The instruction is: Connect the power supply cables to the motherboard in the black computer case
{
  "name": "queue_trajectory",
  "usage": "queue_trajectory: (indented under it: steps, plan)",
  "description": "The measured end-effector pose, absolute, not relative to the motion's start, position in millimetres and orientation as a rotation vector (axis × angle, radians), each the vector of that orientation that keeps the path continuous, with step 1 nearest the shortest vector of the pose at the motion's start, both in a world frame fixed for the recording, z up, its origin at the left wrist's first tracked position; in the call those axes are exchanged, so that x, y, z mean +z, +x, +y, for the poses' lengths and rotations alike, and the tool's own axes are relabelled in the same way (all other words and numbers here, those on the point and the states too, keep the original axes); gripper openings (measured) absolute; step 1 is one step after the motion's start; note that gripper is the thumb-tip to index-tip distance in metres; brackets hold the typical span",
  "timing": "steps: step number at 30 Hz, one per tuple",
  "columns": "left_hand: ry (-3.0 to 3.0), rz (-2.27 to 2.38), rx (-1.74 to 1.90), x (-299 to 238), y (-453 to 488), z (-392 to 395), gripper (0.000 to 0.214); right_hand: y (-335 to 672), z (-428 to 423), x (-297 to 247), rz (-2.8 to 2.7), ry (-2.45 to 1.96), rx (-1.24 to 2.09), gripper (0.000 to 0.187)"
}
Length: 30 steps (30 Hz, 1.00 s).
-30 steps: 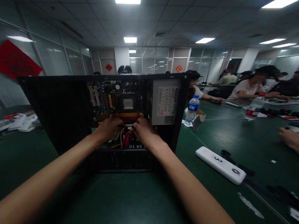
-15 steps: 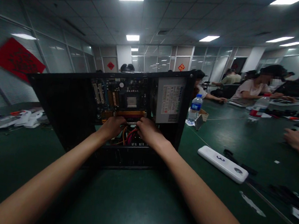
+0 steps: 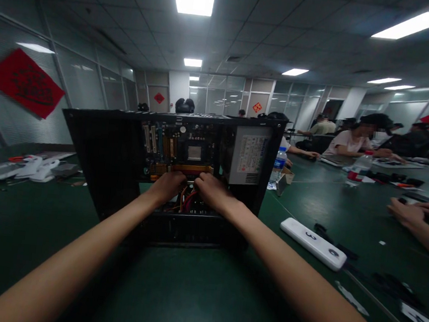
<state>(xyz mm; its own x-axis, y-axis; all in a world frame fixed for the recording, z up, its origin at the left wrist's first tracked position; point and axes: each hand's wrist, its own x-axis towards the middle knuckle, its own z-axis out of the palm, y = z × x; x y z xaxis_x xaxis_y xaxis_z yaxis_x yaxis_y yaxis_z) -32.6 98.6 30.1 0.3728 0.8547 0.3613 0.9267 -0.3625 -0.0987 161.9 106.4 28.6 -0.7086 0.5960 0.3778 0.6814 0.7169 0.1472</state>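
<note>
An open black computer case [image 3: 188,234] stands on the green table, its inside facing me. Within it I see a motherboard [image 3: 202,135] with orange memory slots [image 3: 193,169] and a grey power supply [image 3: 251,157] with a label at the upper right. My left hand [image 3: 169,186] reaches in just below the slots, fingers curled together. Close beside it is my right hand [image 3: 212,188], also closed, with a narrow gap between them. What the fingertips grip is hidden and dark. Red and orange cables [image 3: 187,201] hang right below the hands.
To the right lie a white power bank [image 3: 312,244] marked 3 and black straps. Water bottles [image 3: 358,170] stand farther back. Another person's hands [image 3: 410,213] are at the right edge. Papers and scraps [image 3: 39,168] lie at the left; other people sit behind.
My view has shifted slightly, so the case sits a little lower and to the right. Both hands stay at the memory slots and are closer together; a thin strip seen between them earlier is hidden.
</note>
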Motion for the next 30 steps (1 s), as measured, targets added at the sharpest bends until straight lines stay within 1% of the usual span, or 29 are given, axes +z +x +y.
queue_trajectory:
  steps: [4, 8, 24, 30]
  plan:
    - [-2.356, -1.586, -0.365, 26.8, -35.0, 102.6, 0.023, 151.9, 118.3, 29.4, -2.661, -0.890, -0.493, 0.021]
    - [-2.347, -1.604, -0.371, 23.9, -36.7, 104.8, 0.025, 146.0, 129.8, 22.8, -2.645, -0.824, -0.485, 0.021]
    - [-2.387, -1.602, -0.400, 23.2, -40.3, 103.8, 0.022, 146.1, 141.4, 8.2, -2.595, -0.756, -0.476, 0.013]
    - [-2.375, -1.597, -0.380, 22.8, -37.8, 102.6, 0.021, 145.3, 137.8, 9.7, -2.622, -0.787, -0.507, 0.014]
